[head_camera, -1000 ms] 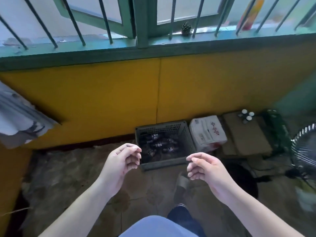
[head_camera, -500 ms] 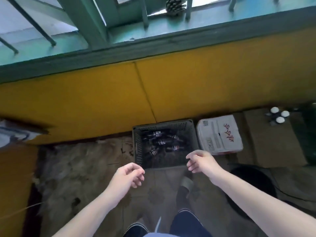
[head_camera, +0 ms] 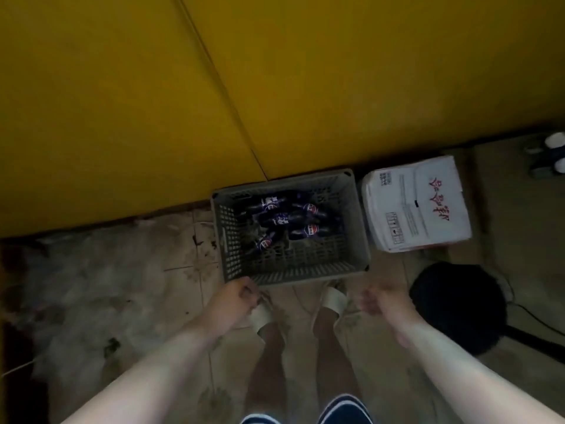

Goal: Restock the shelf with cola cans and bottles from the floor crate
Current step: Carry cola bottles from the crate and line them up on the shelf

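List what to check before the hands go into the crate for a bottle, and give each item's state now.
1. Hands free: the left hand and the right hand hold nothing, fingers loosely curled. Ok.
2. Crate open: the crate has no lid. Ok.
3. Stock present: cola bottles lie jumbled in its far half. Ok.
4. Cans present: only bottles can be made out. Cannot tell.
5. Hands in position: both are at the crate's near wall, not yet inside. Ok.
6. Side room: a white carton stands close beside the crate's right wall. Ok for a reach from above.
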A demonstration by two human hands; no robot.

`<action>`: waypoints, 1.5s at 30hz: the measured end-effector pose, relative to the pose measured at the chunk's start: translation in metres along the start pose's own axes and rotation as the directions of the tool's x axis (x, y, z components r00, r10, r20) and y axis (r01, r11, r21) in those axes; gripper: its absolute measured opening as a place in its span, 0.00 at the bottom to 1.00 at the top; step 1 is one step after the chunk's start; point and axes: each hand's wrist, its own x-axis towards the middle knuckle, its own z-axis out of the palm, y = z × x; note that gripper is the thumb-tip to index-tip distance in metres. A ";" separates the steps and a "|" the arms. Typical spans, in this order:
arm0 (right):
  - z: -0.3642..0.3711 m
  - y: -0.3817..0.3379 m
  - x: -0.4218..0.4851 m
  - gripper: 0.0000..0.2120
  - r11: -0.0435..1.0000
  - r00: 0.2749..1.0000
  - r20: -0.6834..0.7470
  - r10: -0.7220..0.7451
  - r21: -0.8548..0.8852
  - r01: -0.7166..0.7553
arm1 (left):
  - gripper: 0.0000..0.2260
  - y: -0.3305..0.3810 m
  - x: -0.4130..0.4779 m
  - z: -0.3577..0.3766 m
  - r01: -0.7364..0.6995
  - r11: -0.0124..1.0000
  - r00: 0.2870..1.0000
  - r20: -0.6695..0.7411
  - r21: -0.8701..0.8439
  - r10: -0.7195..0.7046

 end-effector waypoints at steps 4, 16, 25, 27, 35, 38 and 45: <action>0.025 0.014 0.057 0.10 0.971 0.991 0.015 -0.136 -0.198 0.136 | 0.06 -0.038 0.074 0.015 -0.029 0.996 0.999 0.023 0.088 0.027; 0.112 0.038 0.279 0.09 0.887 0.971 0.101 -0.218 -0.394 0.240 | 0.09 -0.133 0.273 0.086 -0.081 0.958 0.988 -0.102 0.273 0.113; 0.226 0.058 0.445 0.30 0.968 0.977 0.028 0.211 0.134 -0.213 | 0.31 -0.191 0.433 0.105 0.014 0.850 0.975 -0.194 0.527 0.104; 0.241 0.062 0.472 0.33 0.948 0.977 0.005 0.212 0.242 -0.207 | 0.31 -0.199 0.447 0.110 0.021 0.779 0.970 -0.202 0.626 0.137; 0.256 0.054 0.493 0.33 0.916 0.975 -0.039 0.220 0.352 -0.193 | 0.37 -0.190 0.457 0.104 0.051 0.563 0.992 -0.108 0.825 0.068; 0.250 0.064 0.497 0.43 0.894 0.966 -0.013 0.257 0.383 -0.233 | 0.41 -0.176 0.435 0.098 0.045 0.667 0.998 -0.062 0.744 0.001; 0.213 0.014 0.337 0.30 0.862 0.932 0.192 0.308 0.358 -0.359 | 0.28 -0.119 0.341 0.067 0.246 0.967 0.965 0.077 0.064 -0.250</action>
